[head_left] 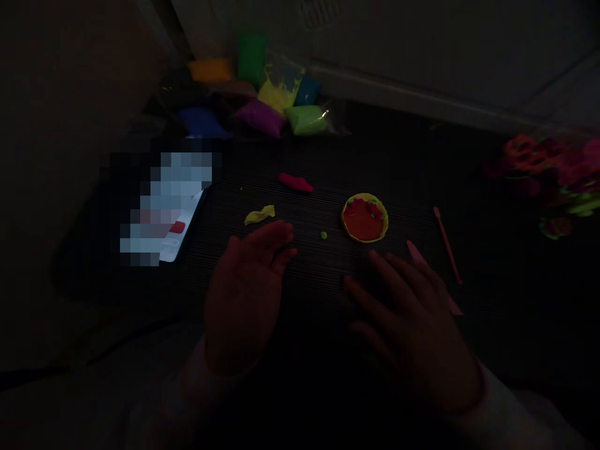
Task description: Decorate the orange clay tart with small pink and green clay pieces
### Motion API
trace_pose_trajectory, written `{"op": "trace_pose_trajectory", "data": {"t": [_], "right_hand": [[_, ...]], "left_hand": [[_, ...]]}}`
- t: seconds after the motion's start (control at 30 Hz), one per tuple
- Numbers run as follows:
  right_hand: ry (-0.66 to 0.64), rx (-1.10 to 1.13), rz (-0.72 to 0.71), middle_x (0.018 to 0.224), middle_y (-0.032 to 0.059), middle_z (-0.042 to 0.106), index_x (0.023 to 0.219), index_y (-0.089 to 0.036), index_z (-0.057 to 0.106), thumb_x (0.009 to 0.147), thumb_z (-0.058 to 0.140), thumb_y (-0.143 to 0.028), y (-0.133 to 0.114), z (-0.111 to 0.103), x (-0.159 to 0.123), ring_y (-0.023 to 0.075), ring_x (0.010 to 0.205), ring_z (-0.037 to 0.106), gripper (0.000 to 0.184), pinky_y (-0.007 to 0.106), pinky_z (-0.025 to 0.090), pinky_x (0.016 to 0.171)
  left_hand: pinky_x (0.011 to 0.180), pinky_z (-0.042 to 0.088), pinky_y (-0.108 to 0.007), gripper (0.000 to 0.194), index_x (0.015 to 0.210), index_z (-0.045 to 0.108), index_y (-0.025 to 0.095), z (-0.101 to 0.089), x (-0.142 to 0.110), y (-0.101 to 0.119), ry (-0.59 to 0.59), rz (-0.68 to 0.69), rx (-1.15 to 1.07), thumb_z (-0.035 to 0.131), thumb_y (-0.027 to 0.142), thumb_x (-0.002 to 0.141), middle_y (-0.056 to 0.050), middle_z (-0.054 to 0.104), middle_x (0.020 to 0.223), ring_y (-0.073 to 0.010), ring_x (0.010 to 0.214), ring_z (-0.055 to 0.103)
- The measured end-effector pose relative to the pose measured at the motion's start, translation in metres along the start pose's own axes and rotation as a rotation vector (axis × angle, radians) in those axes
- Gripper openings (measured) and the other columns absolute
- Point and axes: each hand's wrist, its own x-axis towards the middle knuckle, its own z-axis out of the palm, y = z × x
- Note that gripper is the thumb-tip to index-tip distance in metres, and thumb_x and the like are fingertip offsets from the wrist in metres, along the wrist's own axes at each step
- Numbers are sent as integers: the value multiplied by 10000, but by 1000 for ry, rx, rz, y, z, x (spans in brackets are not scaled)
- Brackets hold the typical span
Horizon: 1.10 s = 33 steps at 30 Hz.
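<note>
My left hand (248, 294) is turned palm up with its fingers stretched out, and nothing shows on it. Palm down, my right hand (407, 319) has its fingers apart over the dark table. Just beyond its fingertips lies a small round clay dish (364, 228), orange inside with a yellow rim and red and green bits along its far edge. A pink clay knife (415, 252) is partly hidden under my right hand. Beyond my left fingers are a twisted strip of yellow clay (259, 215) and a small green clay ball (324, 235). A pink clay lump (295, 182) lies farther back.
A thin pink modelling tool (447, 245) lies at the right. A lit phone or tablet (182, 231), partly blurred out, is at the left. Several bags of coloured clay (260, 116) are heaped at the back near the wall. Colourful flower-like pieces (557, 165) stand far right.
</note>
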Motion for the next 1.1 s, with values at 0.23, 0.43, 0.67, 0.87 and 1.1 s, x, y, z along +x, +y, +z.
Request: {"op": "trace_pose_trajectory", "data": {"t": [0.23, 0.43, 0.67, 0.87, 1.1], "right_hand": [[-19, 19, -23, 1285, 92, 441, 1113, -287, 545, 766, 495, -455, -3, 1, -2, 282, 1149, 371, 388, 511, 280, 924], [-29, 44, -46, 1300, 58, 429, 1123, -320, 529, 762, 491, -473, -4, 3, -3, 268, 1155, 366, 394, 502, 260, 943], [-27, 40, -50, 1296, 66, 433, 1126, -316, 529, 767, 481, -478, -6, 3, -3, 274, 1153, 368, 396, 512, 269, 936], [-26, 25, -24, 1297, 90, 425, 1127, -307, 531, 761, 479, -494, -7, 4, -3, 284, 1158, 362, 414, 517, 269, 933], [-20, -3, -12, 1293, 128, 414, 1148, -281, 519, 769, 461, -499, -6, 3, -3, 293, 1168, 351, 441, 522, 282, 922]], "left_hand": [[785, 452, -300, 452, 755, 674, 206, 0, 0, 0, -3, -2, -12, 256, 344, 859, -35, 663, 893, -188, 960, 559], [818, 436, -328, 444, 766, 671, 214, 0, -1, -1, -6, -2, -4, 257, 345, 860, -35, 662, 908, -198, 986, 549], [780, 451, -291, 470, 754, 669, 213, 0, -1, 0, -5, -3, -21, 229, 328, 870, -24, 662, 882, -171, 946, 564], [758, 467, -268, 455, 743, 675, 219, 0, -1, -1, -5, 3, -29, 253, 335, 864, -10, 669, 858, -158, 925, 573], [754, 466, -272, 470, 746, 677, 208, 0, 0, 0, -8, -5, -31, 240, 332, 866, -22, 671, 867, -167, 922, 576]]}}
